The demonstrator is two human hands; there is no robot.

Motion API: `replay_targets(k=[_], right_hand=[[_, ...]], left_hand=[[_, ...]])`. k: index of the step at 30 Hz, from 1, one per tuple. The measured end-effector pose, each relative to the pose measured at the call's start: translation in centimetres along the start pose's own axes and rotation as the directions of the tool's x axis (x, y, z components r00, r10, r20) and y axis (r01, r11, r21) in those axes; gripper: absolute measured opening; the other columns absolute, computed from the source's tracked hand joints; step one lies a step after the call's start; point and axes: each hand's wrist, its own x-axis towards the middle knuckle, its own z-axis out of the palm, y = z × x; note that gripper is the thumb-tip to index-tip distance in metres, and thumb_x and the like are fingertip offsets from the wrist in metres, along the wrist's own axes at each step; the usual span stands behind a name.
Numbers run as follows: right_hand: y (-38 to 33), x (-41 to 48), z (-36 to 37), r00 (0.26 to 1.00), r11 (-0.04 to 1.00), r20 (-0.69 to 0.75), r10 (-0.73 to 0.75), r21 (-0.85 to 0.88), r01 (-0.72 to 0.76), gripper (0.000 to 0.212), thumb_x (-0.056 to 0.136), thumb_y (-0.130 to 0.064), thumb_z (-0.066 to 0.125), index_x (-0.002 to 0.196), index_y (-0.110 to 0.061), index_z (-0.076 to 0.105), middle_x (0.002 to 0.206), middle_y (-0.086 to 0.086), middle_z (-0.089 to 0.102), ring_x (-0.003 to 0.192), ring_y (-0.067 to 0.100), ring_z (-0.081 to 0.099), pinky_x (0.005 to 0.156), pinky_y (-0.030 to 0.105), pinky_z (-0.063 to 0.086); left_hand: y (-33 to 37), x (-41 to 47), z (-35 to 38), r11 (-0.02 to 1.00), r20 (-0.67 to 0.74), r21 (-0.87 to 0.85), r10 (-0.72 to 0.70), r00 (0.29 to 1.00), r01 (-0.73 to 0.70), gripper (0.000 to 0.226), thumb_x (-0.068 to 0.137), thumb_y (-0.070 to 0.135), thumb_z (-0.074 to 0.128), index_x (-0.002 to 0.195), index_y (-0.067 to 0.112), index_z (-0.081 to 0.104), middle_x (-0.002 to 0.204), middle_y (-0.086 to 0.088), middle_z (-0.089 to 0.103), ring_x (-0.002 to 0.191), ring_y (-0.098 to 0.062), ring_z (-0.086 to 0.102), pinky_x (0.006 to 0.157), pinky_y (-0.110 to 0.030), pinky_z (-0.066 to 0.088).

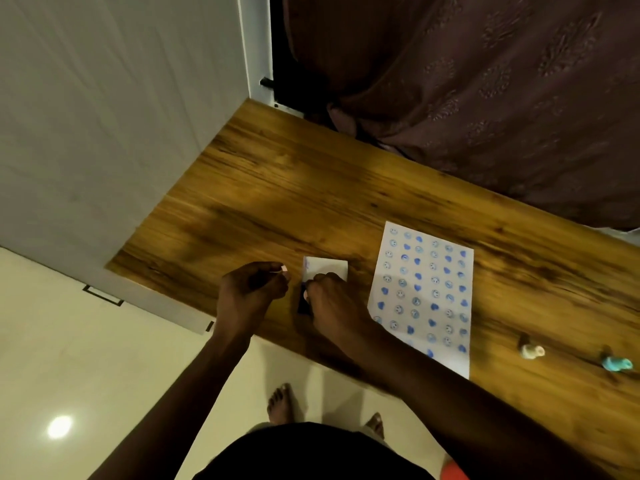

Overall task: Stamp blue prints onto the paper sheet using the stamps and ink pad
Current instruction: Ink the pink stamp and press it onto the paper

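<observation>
While the paper sheet (424,296) is lying flat on the wooden tabletop (277,188), nearly filled with rows of blue hearts and smiley faces, both hands are working just left of it, at the ink pad (323,271). The right hand (332,299) is curling over the pad's dark base, fingers closed on its near edge, with the white lid standing open behind the knuckles. The left hand (251,289), left of the pad, is pinching something small and pale at its fingertips; whether that is a stamp cannot be told. Two stamps are lying on their sides to the right of the sheet: a cream stamp (531,348) near its lower corner and a teal stamp (616,362) farther right. These look light and rigid, likely to roll, so gripping the narrow handle between thumb and fingers seems best. The sheet is looking thin and apt to slide; the pad is probably light, needing steadying at its edges.
</observation>
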Motion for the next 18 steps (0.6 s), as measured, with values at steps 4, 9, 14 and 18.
replay_targets(k=[4, 9, 14, 18], right_hand=[[0.1, -0.3, -1.4, 1.000, 0.995, 0.009, 0.002, 0.095, -0.003, 0.024, 0.099, -0.010, 0.060, 0.122, -0.008, 0.064, 0.124, 0.019, 0.066, 0.117, 0.039, 0.065, 0.099, 0.051, 0.054], [1.0, -0.5, -1.8, 0.995, 0.966, -0.069, 0.067, 0.255, -0.048, 0.022, 0.099, -0.018, 0.065, 0.120, -0.011, 0.069, 0.119, 0.014, 0.072, 0.112, 0.033, 0.068, 0.096, 0.041, 0.054], [2.5, -0.9, -1.8, 0.977, 0.794, -0.097, 0.190, 0.601, -0.095, 0.026, 0.097, -0.034, 0.069, 0.110, -0.013, 0.076, 0.109, 0.009, 0.076, 0.105, 0.024, 0.070, 0.093, 0.039, 0.057], [4.7, -2.7, -2.1, 0.953, 0.495, -0.029, 0.302, 0.859, -0.131, 0.025, 0.090, -0.039, 0.077, 0.101, -0.017, 0.080, 0.098, 0.000, 0.079, 0.095, 0.014, 0.073, 0.087, 0.033, 0.058]], left_hand=[[0.6, -0.2, 0.3, 1.000, 0.017, 0.000, 0.002, 1.000, -0.002, 0.015, 0.087, 0.014, 0.081, 0.101, 0.017, 0.081, 0.091, -0.005, 0.082, 0.086, -0.025, 0.079, 0.083, -0.048, 0.065], [1.3, -0.7, 1.0, 0.999, 0.045, 0.002, 0.039, 0.998, -0.039, 0.013, 0.087, 0.013, 0.079, 0.098, 0.019, 0.081, 0.091, -0.006, 0.082, 0.086, -0.027, 0.079, 0.084, -0.053, 0.064], [1.8, -1.3, 2.2, 0.999, 0.099, -0.022, 0.037, 0.994, -0.035, 0.015, 0.086, 0.014, 0.079, 0.101, 0.017, 0.081, 0.094, -0.006, 0.082, 0.089, -0.024, 0.080, 0.081, -0.046, 0.064], [1.3, -1.5, 3.9, 0.999, 0.147, 0.012, 0.032, 0.989, -0.034, 0.016, 0.089, 0.012, 0.078, 0.105, 0.010, 0.079, 0.093, -0.009, 0.082, 0.089, -0.027, 0.079, 0.072, -0.029, 0.061]])
